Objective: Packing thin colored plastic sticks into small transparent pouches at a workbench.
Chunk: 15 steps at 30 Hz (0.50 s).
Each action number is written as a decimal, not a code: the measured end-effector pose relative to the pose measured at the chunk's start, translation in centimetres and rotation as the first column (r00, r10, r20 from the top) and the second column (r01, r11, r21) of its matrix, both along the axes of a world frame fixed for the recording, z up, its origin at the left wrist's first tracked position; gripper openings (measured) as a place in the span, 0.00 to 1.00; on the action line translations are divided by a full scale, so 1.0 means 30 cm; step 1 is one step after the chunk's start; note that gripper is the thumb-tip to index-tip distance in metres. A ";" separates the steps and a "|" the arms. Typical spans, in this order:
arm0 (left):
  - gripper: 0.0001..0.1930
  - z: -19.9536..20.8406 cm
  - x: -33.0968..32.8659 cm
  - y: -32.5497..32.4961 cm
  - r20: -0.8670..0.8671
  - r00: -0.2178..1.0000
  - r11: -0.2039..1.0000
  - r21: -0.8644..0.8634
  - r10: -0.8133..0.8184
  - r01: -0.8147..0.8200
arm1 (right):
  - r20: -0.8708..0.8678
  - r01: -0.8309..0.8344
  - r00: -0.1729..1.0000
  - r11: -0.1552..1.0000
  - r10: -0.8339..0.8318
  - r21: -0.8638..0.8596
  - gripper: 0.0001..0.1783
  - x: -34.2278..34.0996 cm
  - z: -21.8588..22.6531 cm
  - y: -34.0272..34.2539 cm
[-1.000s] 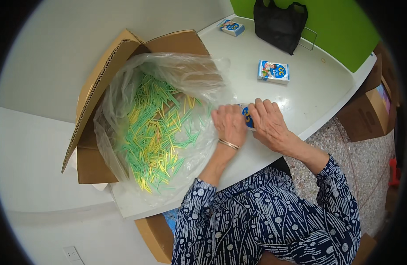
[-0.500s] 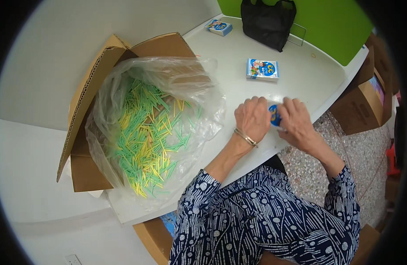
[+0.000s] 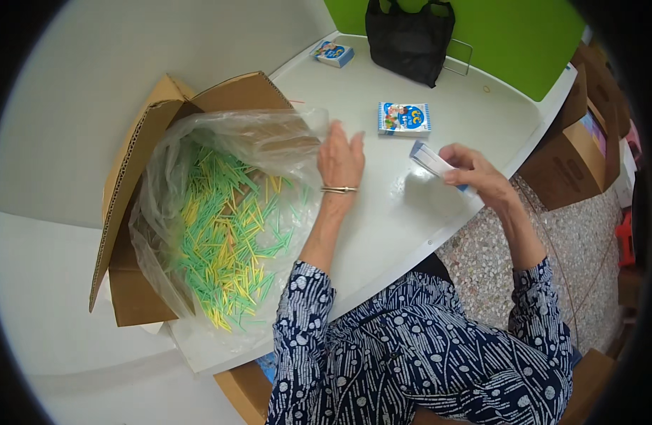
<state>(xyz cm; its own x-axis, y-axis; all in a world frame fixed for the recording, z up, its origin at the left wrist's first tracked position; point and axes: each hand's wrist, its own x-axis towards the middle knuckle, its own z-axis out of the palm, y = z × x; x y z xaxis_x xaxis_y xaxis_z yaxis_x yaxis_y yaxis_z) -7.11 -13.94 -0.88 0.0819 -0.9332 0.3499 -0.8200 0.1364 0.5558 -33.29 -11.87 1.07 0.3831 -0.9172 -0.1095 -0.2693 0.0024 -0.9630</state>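
**Packet (image 3: 430, 161) held to the right of the open carton (image 3: 136, 294)**

Your right hand (image 3: 479, 173) clamps the tilted white-and-blue packet between thumb and fingers, well to the carton's right. Your left hand (image 3: 341, 161), thumb and fingers apart, is just beside the carton's clear plastic liner (image 3: 269, 124) of green and yellow sticks (image 3: 223, 241). A second packet (image 3: 404, 119) lies on the white table (image 3: 382, 230), right of the carton.

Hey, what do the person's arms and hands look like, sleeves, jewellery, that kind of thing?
The sleeves are navy blue, printed with white streaks and round dots, and end short of the wrists. The left hand is ungloved, with a slim, shiny, metal-looking bracelet at the wrist. The right hand is ungloved too, and no bracelet shows there.
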 end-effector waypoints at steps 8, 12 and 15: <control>0.28 0.132 -0.075 0.110 -0.308 0.739 0.792 -0.095 -0.599 0.603 | 0.616 -0.329 0.778 0.759 -0.119 0.562 0.33 0.076 -0.062 0.026; 0.20 0.051 -0.068 0.112 -0.690 0.592 0.850 -0.066 -0.418 0.523 | 0.727 -0.564 0.685 0.661 0.041 0.494 0.34 0.122 -0.068 0.002; 0.17 0.061 -0.076 0.132 -0.692 0.678 0.903 0.088 -0.249 0.421 | 0.688 -0.470 0.718 0.656 -0.105 0.591 0.36 0.145 -0.028 0.017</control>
